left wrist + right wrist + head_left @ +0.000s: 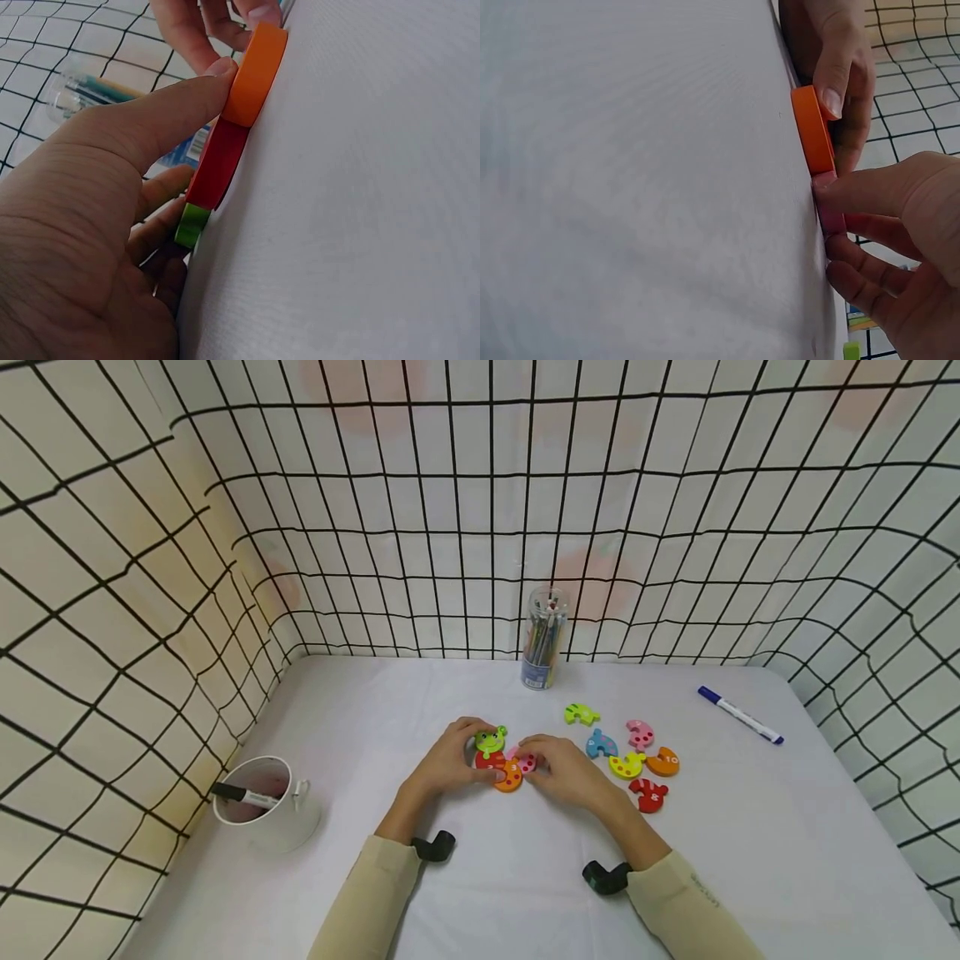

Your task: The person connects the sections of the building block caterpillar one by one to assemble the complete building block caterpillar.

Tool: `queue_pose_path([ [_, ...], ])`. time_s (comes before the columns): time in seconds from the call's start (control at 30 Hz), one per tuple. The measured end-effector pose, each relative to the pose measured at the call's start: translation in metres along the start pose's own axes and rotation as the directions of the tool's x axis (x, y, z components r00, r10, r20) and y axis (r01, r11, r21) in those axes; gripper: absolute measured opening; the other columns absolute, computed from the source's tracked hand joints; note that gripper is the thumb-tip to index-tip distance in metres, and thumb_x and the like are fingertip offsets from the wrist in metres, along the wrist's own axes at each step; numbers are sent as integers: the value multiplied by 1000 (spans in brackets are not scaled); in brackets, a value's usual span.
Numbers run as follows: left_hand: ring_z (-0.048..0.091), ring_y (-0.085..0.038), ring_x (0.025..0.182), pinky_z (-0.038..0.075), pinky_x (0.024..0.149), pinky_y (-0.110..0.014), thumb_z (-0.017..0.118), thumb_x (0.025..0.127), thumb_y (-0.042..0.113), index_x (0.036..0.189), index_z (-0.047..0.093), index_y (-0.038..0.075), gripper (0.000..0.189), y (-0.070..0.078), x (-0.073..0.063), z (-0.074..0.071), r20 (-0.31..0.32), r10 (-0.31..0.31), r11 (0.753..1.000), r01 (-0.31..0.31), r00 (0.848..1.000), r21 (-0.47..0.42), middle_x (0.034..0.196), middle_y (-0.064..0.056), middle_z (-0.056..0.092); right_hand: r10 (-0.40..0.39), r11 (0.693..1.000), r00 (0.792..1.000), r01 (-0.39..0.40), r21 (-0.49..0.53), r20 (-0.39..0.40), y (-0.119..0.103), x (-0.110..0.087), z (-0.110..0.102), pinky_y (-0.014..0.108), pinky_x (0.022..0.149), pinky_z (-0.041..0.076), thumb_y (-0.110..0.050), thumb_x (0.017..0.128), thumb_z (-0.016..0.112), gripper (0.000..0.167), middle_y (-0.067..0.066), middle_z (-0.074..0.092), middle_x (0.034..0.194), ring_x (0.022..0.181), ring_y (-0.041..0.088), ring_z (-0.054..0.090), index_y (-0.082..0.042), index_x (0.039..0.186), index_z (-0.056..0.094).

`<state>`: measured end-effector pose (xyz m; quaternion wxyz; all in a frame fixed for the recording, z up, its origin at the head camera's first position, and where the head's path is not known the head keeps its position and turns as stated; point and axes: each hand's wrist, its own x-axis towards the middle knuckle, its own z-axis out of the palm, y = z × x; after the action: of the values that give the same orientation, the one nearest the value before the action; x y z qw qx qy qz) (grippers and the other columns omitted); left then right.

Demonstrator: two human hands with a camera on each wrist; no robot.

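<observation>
Left hand, head view: the left hand (448, 758) curves its fingers and thumb around a row of puzzle pieces, the gap between thumb and index finger spanning the green frog-head piece (491, 741), the red piece (487, 760) and the orange dotted piece (510, 778).
Right hand, head view: the right hand (566, 767) pinches the pink piece (528, 763) beside the orange one.
Loose pieces: to the right lie a striped light-green piece (581, 714), a blue piece (601, 743), a pink dotted piece (641, 734), a yellow red-dotted piece (627, 766), an orange piece numbered 10 (664, 762) and a striped red piece (649, 797).
Around the table: a clear jar of pencils (544, 643) at the back, a blue-capped marker (741, 716) at right, a white bucket (292, 818) holding a black-capped marker (247, 795) at left.
Left wrist view: orange, red and green edges run in a touching row on the white cloth (360, 195); the thumb rests on the orange piece, other fingers bent behind the row.
Right wrist view: thumb and fingertips close on the pink piece, which touches the orange one.
</observation>
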<state>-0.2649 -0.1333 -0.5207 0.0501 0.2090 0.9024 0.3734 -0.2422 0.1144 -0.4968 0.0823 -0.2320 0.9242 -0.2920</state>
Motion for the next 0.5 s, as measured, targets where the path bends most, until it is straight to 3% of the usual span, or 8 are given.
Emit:
queue_pose_path([
  [0.27, 41, -28, 143, 37, 119, -54, 89, 77, 38, 142, 60, 21, 73, -2, 1, 1, 0, 32, 999, -32, 999, 26, 150, -6, 48, 21, 1000, 1000, -21, 18, -1, 1, 0, -1, 44, 105, 54, -17, 93, 77, 35, 2, 62, 145, 122, 23, 63, -19, 128, 72],
  [0.5, 40, -29, 140, 41, 115, -56, 90, 76, 42, 142, 60, 22, 75, -2, -1, 3, -12, 19, 1000, -18, 1000, 25, 147, -8, 48, 42, 998, 999, -40, 50, -25, 4, -4, -3, 39, 95, 57, -22, 92, 78, 40, -3, 65, 136, 106, 17, 61, -22, 131, 68],
])
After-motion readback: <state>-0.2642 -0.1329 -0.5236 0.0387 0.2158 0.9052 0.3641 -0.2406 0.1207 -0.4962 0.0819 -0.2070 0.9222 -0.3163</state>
